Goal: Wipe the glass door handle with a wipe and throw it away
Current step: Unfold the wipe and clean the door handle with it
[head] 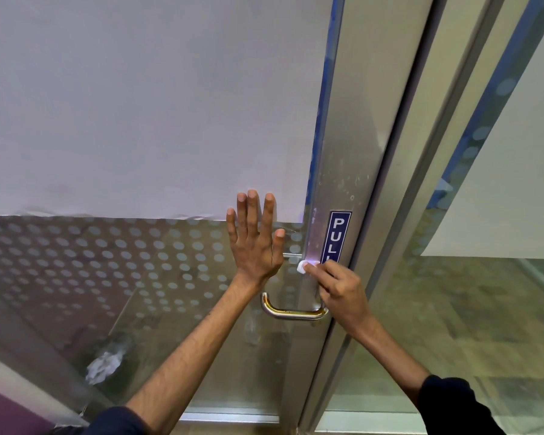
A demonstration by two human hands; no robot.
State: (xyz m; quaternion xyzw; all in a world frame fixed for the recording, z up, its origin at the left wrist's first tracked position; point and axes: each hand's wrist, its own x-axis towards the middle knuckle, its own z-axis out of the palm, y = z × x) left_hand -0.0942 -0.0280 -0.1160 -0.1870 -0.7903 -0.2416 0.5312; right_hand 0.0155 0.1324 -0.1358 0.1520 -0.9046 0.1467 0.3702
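A steel U-shaped door handle (288,313) is fixed to the metal stile of a glass door. Its lower bend shows below my hands, and its upper part is mostly hidden. My right hand (338,288) pinches a small white wipe (302,267) and presses it against the stile near the handle's upper mount. My left hand (254,240) lies flat on the glass left of the handle, fingers spread and pointing up, holding nothing.
A blue PULL sticker (336,235) runs down the metal stile (346,152) just above my right hand. The glass (123,265) carries a frosted dot pattern and white film above. A second frame and glass panel (484,215) stand to the right.
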